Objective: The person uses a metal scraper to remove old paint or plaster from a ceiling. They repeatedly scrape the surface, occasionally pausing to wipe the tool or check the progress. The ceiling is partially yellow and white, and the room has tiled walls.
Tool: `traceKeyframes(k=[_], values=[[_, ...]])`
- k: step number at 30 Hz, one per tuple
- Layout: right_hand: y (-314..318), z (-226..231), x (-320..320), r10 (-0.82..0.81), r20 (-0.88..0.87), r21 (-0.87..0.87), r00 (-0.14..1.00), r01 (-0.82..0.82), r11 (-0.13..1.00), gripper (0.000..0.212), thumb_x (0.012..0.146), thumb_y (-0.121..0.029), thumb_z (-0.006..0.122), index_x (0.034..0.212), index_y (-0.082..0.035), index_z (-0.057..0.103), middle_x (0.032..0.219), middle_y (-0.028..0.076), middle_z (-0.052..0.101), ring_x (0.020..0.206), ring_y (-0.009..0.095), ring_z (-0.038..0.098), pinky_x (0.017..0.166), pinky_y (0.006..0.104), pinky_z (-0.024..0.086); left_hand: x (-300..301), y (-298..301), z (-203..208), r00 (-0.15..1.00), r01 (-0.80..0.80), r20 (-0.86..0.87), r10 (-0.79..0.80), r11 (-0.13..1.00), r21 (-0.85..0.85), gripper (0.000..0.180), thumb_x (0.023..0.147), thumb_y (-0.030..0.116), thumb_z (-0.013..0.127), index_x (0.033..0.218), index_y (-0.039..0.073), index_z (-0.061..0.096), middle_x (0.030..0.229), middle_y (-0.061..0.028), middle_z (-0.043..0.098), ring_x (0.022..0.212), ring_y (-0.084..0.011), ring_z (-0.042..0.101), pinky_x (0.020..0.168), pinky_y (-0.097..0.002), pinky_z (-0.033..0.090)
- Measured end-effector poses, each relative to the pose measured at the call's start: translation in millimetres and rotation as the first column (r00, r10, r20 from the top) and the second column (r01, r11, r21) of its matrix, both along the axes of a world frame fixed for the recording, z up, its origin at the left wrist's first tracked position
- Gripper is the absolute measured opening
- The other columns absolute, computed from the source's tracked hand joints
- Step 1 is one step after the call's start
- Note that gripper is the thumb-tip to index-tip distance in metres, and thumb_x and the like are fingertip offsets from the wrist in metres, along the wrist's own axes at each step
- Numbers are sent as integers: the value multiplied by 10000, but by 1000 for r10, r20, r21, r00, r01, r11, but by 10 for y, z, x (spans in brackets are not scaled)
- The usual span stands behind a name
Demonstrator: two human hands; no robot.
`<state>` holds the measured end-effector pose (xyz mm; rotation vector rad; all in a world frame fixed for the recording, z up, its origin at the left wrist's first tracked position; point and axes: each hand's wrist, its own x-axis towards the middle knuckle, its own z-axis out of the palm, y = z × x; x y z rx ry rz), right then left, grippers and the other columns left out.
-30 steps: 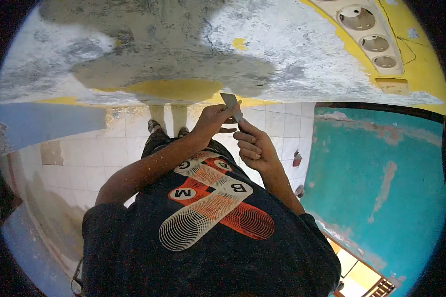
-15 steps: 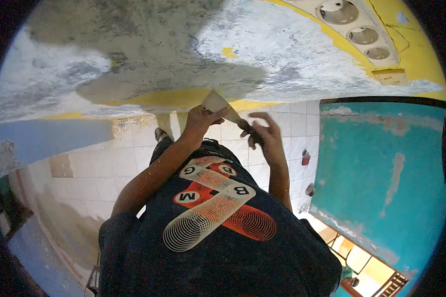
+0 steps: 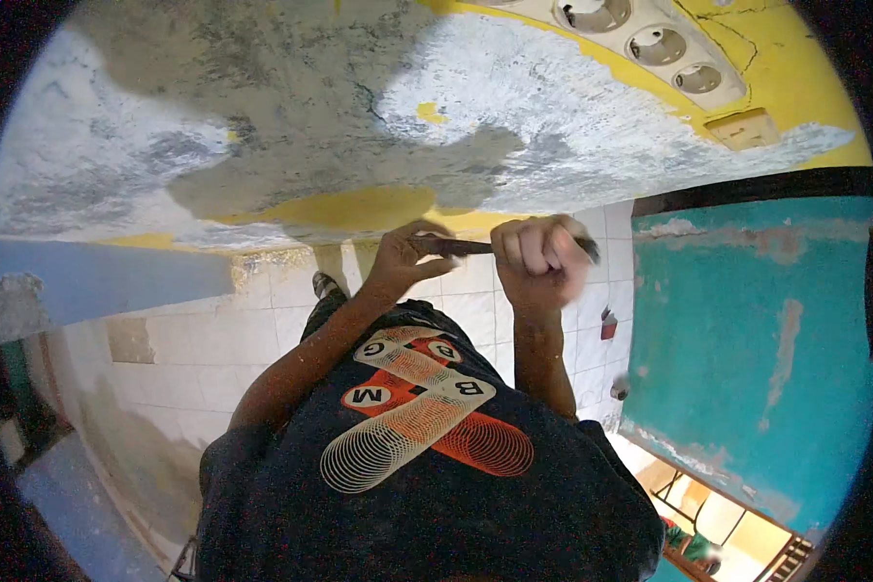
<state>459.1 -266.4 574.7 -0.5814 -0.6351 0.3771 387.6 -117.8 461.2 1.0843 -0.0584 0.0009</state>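
A putty knife [image 3: 468,247] is held level in front of my chest, its blade now turned nearly edge-on. My right hand [image 3: 543,260] is wrapped round the dark handle, whose end pokes out past the fist. At the other end, the thumb and fingers of my left hand [image 3: 403,260] pinch the blade, and part of it is hidden behind them. Just beyond both hands is a scraped wall [image 3: 436,165] with grey and white patches and leftover yellow paint [image 3: 359,207].
Several wall sockets in a white panel [image 3: 655,44] and a cream switch [image 3: 744,128] are on the wall at upper right. A teal surface [image 3: 718,330] with scuffed patches stands to the right. White tiles [image 3: 204,339] cover the floor, where a small red thing [image 3: 608,328] lies.
My right hand has gone from loose, spread fingers to a fist round the handle. The putty knife has turned from slanting to level, its flat blade face no longer showing.
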Motion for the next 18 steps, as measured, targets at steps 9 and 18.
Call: traceKeyframes(k=[9,18], values=[[447,1090,-499,-227,876,168,426,172,971,316,817,-190,669,557,-135,498,481,-13,417,354,115,385,365,291,320,-139,579,-99,944,-241,13,330,714,-657,815,902,693,196,1241,17,500,1250,-270,520,1158,-355,503,994,-466,357],[651,1034,-380,-364,846,242,389,328,913,340,784,-37,572,556,-100,329,454,-5,332,337,151,316,337,304,325,-290,662,-194,913,-325,-55,403,641,-695,749,919,659,251,1163,13,541,1115,-222,603,1032,-332,569,929,-450,410]])
